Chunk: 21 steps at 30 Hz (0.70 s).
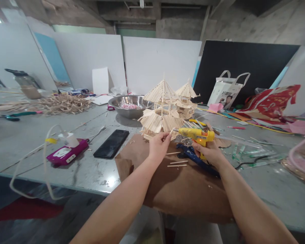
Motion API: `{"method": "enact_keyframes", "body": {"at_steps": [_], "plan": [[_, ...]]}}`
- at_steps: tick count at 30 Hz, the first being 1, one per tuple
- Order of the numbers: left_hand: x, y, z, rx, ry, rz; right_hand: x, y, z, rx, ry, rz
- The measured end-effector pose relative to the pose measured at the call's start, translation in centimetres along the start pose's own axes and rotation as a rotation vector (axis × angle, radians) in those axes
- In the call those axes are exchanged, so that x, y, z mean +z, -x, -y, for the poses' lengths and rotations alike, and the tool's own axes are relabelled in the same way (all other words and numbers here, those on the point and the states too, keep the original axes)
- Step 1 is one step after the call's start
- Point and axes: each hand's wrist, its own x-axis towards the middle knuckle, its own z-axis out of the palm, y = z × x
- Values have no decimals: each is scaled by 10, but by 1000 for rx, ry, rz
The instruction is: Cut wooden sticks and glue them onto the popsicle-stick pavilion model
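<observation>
My right hand (208, 152) is wrapped around the handle of a yellow hot glue gun (197, 134), its nozzle pointing left. The nozzle is close to the fingertips of my left hand (159, 146), which pinch a short wooden stick (171, 132). Just behind them stands a pagoda-like model (162, 120) built of thin sticks, with tiered sloping roofs; a second roofed stick model (186, 91) is partly hidden behind it. Dark blue pliers (197, 159) lie under my right hand, and several loose sticks (177, 164) rest on the brown paper (178, 189).
A black phone (112, 144) and a purple power strip (67, 151) with a looping white cable lie at left. Behind stand a steel bowl (129, 105) and a pile of wood strips (64, 102). Clear glue sticks (244, 150) and a tote bag (222, 91) are at right.
</observation>
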Motion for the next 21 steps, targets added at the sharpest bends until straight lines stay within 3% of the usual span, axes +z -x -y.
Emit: {"method": "enact_keyframes", "body": {"at_steps": [21], "plan": [[1,0,2,-5,7,12,1,2,0,42,21,13]]}}
